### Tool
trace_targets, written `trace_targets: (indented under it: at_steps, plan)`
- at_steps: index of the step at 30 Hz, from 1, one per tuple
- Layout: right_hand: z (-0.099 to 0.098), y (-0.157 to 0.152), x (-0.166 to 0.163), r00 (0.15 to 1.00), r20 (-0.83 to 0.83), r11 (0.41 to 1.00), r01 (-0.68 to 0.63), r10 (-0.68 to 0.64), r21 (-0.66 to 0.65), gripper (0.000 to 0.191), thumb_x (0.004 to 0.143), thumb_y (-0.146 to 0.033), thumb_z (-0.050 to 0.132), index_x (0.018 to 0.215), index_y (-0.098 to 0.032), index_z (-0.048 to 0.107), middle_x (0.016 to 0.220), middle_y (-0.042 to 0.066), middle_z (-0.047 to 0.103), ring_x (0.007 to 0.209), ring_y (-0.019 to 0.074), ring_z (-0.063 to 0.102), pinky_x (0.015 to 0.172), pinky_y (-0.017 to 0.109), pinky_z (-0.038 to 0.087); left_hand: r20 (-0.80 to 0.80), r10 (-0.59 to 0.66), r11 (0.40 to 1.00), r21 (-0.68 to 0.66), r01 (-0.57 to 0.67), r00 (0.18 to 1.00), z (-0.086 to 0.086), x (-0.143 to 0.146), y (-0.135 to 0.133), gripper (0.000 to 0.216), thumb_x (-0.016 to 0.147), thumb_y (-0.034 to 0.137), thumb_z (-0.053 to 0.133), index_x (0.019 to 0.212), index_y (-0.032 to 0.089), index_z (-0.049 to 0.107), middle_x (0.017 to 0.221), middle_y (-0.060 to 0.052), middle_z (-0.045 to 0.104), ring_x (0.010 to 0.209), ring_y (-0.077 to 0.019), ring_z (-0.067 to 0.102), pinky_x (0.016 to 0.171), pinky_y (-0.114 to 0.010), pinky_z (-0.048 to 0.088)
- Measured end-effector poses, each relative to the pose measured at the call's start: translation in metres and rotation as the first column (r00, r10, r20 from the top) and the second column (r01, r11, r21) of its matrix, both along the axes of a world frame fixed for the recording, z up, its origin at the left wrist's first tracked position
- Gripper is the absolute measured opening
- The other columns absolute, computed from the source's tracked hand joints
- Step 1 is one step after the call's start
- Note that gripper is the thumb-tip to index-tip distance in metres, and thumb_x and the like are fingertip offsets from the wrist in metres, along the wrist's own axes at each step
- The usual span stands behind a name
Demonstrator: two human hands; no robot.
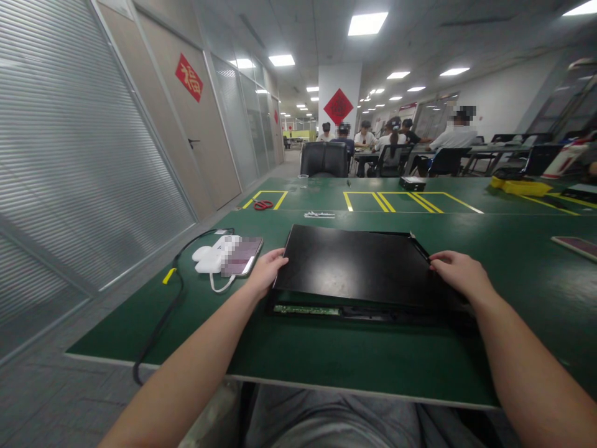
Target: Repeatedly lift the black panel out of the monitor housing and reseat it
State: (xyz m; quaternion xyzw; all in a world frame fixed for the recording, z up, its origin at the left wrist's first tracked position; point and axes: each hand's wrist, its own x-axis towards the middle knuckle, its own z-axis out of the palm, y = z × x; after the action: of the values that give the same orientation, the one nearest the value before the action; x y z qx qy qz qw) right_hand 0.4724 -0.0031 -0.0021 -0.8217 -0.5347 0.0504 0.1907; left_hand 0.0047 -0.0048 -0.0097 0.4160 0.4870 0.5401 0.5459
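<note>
Over my head feed I read one character: 福, in gold on the red door sign (pixel 189 78). The red pillar sign (pixel 338 107) bears a dark character that I cannot resolve. Marking on the white device (pixel 211 257): illegible to me.

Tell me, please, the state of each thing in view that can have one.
Left hand: gripping the panel at its left edge.
Right hand: at the panel's right edge; exact grip unclear.
Panel: near edge raised above the frame.
Frame: lying on the table, green board exposed.
Scissors: lying flat.
Cup: upright.
Door: shut.
Ceiling lights: lit.
</note>
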Motion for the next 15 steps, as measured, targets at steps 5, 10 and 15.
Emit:
trace_targets:
  at_steps: [5, 10, 15]
  plan:
    - [0.0002, -0.0008, -0.0015, 1.0, 0.029, 1.0, -0.005, 0.005, -0.005, 0.033, 0.082, -0.039, 0.06, 0.104, -0.027, 0.081, 0.102, 0.01, 0.078, 0.096, 0.0316, 0.071, 0.079, 0.041, 0.056, 0.016, 0.005, 1.0, 0.004, -0.005, 1.0, 0.0015, 0.0015, -0.0011, 0.036, 0.064, 0.019, 0.083, 0.1, 0.017, 0.078, 0.091, -0.008, 0.08, 0.096, -0.0265, 0.074, 0.091, -0.037, 0.056]
    - [-0.0015, 0.0001, -0.0006, 0.998, 0.061, 1.0, -0.01, 0.01, -0.009, 0.032, 0.082, -0.039, 0.06, 0.103, -0.028, 0.081, 0.1, 0.009, 0.078, 0.095, 0.0314, 0.071, 0.08, 0.042, 0.056, 0.032, -0.007, 1.0, 0.01, 0.006, 0.999, 0.0072, 0.0021, -0.0043, 0.037, 0.066, 0.018, 0.082, 0.103, 0.018, 0.08, 0.1, -0.01, 0.081, 0.105, -0.0297, 0.073, 0.096, -0.04, 0.056]
    - [0.0008, -0.0011, -0.0025, 0.998, 0.055, 1.0, -0.013, 0.014, -0.029, 0.032, 0.083, -0.038, 0.06, 0.104, -0.027, 0.081, 0.103, 0.01, 0.078, 0.098, 0.0323, 0.071, 0.082, 0.043, 0.056, -0.196, 0.1, 0.99, 0.115, -0.078, 0.975, 0.0063, -0.0017, -0.0029, 0.029, 0.064, 0.023, 0.084, 0.093, 0.02, 0.082, 0.116, -0.01, 0.078, 0.125, -0.0347, 0.064, 0.115, -0.046, 0.042]
